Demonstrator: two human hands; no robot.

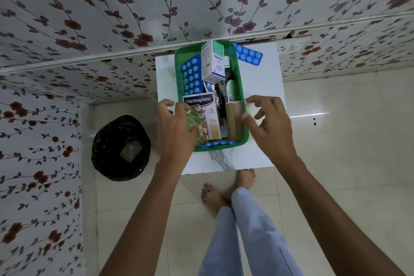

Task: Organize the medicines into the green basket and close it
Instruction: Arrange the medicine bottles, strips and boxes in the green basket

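The green basket [243, 87] stands on a small white table [264, 83]. Inside it are a white Optibex box [212, 61], a blue blister strip [192, 75], a Hansaplast box [209, 110], a brown roll [233, 119] and a bottle [229, 87]. My left hand [174, 123] holds a green-gold blister strip [198, 123] over the basket's near left corner. My right hand [268, 119] hovers at the basket's right rim, fingers spread, over a pale object [252, 108]. Another blue blister strip [248, 55] lies on the table behind the basket.
A black-lined waste bin [121, 148] sits on the floor left of the table. Floral-papered walls close in behind and to the left. My bare feet [224, 190] stand on pale tiles just before the table's near edge.
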